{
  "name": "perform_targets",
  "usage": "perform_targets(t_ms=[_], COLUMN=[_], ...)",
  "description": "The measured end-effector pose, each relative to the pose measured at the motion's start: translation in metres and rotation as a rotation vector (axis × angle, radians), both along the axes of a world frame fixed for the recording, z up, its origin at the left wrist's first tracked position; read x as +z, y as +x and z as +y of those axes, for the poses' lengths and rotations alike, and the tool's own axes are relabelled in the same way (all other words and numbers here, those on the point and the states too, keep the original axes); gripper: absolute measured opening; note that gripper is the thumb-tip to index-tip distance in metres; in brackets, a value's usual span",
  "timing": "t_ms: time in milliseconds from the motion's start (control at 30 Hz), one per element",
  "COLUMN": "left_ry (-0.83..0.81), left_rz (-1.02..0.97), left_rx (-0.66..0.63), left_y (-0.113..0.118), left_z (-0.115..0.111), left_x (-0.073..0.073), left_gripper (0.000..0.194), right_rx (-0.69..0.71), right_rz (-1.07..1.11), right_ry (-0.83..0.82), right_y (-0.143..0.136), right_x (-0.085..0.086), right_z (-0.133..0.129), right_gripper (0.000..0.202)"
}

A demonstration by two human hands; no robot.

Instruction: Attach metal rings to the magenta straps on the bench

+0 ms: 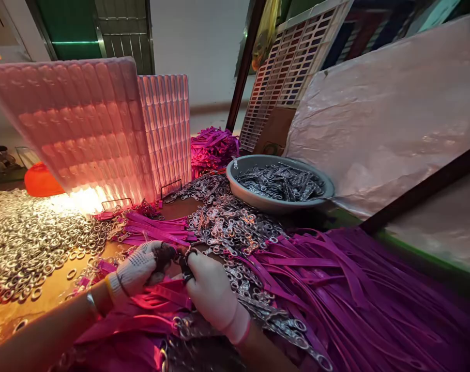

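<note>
My left hand (143, 266), in a white dotted glove with dark fingertips, is closed near the middle of the bench. Close against its fingers is my right hand (209, 289), also gloved and closed, with a dark ring-like piece at the fingertips. What the fingers pinch between them is too small and dark to name. Magenta straps (153, 305) lie under and in front of both hands. Just beyond them is another bundle of magenta straps (157, 227). Metal links with ring ends (235, 222) are heaped behind my right hand.
Loose metal rings (33, 237) cover the left side. A grey basin (266, 204) of metal pieces stands at the back right. Ribbed plastic trays (91, 119) stand upright behind a bright light. Long magenta straps (335, 274) spread across the right, beneath a plastic-wrapped panel (393, 113).
</note>
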State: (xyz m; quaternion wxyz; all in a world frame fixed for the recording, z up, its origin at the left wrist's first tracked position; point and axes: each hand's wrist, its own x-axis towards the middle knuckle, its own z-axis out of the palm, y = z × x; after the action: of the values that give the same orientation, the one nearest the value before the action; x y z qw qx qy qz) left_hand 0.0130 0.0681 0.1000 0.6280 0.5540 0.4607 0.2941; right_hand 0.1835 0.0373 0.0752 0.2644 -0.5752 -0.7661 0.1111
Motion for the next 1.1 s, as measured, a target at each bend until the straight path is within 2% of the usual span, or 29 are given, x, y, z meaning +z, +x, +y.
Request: perform_targets(t_ms=[67,133,233,267,333,400,467,600,767,867,967,1000,1033,1100], left_ry=[0.050,0.215,0.469,0.490,0.406,0.276,0.224,0.413,0.529,0.542,0.553,0.563,0.587,0.604], left_rz=[0.061,0.169,0.270,0.275,0.237,0.162,0.129,0.284,0.401,0.437,0.431,0.429,0.453,0.504], left_rx=[-0.016,-0.044,-0.095,-0.116,-0.147,-0.140,-0.097,-0.053,-0.137,-0.226,-0.353,-0.339,-0.266,-0.054], left_y=[-0.003,-0.006,-0.013,-0.016,-0.020,-0.023,-0.025,-0.027,-0.030,-0.035,-0.057,-0.069,-0.084,-0.116], left_z=[-0.011,-0.019,-0.026,-0.028,-0.029,-0.031,-0.034,-0.042,-0.050,-0.049,-0.037,-0.031,-0.023,-0.009], left_x=[-0.002,-0.008,-0.026,-0.032,-0.042,-0.045,-0.043,-0.041,-0.047,-0.038,-0.013,-0.004,0.005,0.019], left_gripper=[0.037,0.033,0.019,0.016,0.016,0.020,0.024,0.025,0.021,0.020,0.014,0.014,0.013,0.009], right_rx=[-0.001,0.003,0.008,0.004,0.006,0.027,0.060,0.069,0.135,0.163,0.183,0.168,0.135,0.043], right_rz=[-0.108,-0.214,-0.349,-0.376,-0.393,-0.379,-0.374,-0.386,-0.475,-0.505,-0.505,-0.500,-0.494,-0.475], right_ry=[-0.003,-0.009,-0.042,-0.059,-0.096,-0.135,-0.191,-0.259,-0.194,-0.153,-0.106,-0.093,-0.086,-0.099], right_y=[-0.006,-0.010,-0.016,-0.018,-0.021,-0.022,-0.022,-0.020,-0.028,-0.034,-0.035,-0.033,-0.030,-0.021], right_x=[0.003,0.003,0.000,0.000,0.002,0.006,0.012,0.017,0.013,0.011,0.010,0.009,0.009,0.007], right_z=[-0.006,-0.012,-0.020,-0.023,-0.027,-0.030,-0.031,-0.029,-0.036,-0.043,-0.048,-0.049,-0.051,-0.056], right_gripper=[0.023,0.023,0.023,0.024,0.026,0.029,0.030,0.023,0.014,0.017,0.017,0.017,0.016,0.014])
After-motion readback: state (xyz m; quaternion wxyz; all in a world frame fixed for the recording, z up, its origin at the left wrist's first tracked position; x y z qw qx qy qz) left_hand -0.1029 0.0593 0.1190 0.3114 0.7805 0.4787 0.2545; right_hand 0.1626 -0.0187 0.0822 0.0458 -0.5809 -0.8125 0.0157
